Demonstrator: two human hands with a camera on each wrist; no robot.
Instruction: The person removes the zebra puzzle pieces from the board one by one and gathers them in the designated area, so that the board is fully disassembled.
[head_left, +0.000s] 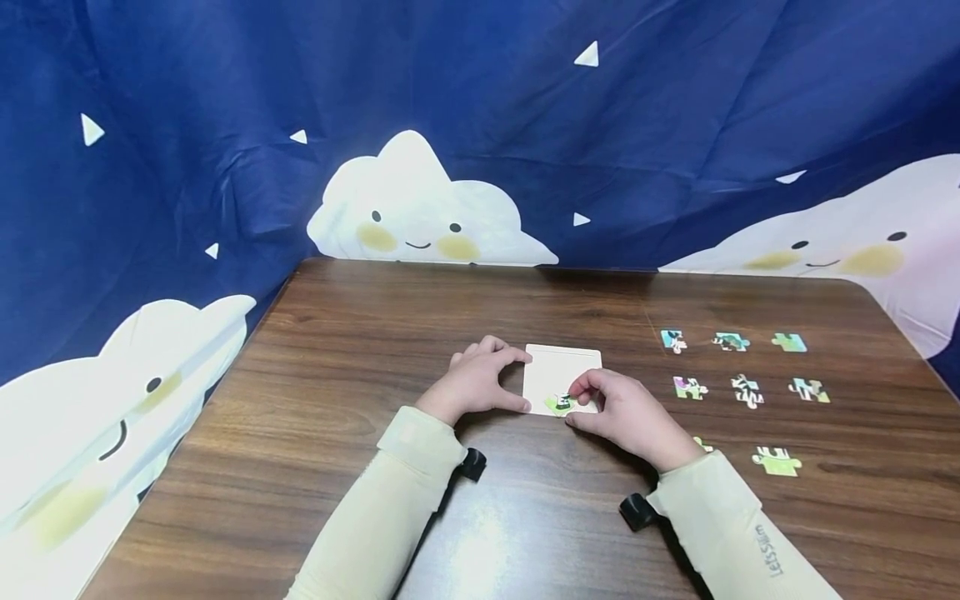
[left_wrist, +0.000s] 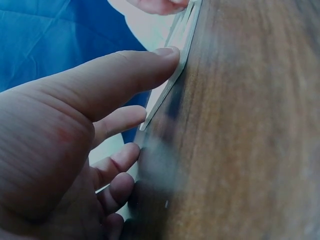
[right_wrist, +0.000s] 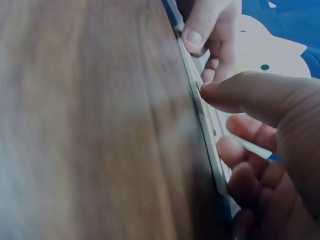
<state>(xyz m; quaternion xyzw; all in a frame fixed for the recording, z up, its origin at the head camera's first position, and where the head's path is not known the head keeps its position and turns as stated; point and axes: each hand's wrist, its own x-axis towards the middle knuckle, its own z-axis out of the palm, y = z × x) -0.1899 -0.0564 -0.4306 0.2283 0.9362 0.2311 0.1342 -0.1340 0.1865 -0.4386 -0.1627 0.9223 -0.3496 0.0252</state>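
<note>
Left hand [head_left: 480, 382]: curled at the left edge of the white puzzle board [head_left: 564, 367], thumb on the near-left edge, index finger on the far-left corner; board is pinched/steadied between them. Thumb tip is seen pressed against the board edge in the left wrist view [left_wrist: 167, 52].

Right hand [head_left: 628, 414]: fingers bent, a green puzzle piece [head_left: 559, 404] is pinched at the fingertips and held down on the near part of the board, toward its near edge. In the right wrist view the thumb [right_wrist: 235, 92] is seen touching the board edge [right_wrist: 207, 132]; the piece itself is hidden there.

Board lies flat on the brown wood table [head_left: 360, 350], centred between both hands, touched by both.

Loose puzzle pieces [head_left: 746, 390] are laid out in rows to the right of the right hand, well apart from the board. One light green piece [head_left: 777, 461] sits nearest the right sleeve [head_left: 738, 533].

Blue cloud-print cloth [head_left: 420, 125] is hung behind and beside the table.
</note>
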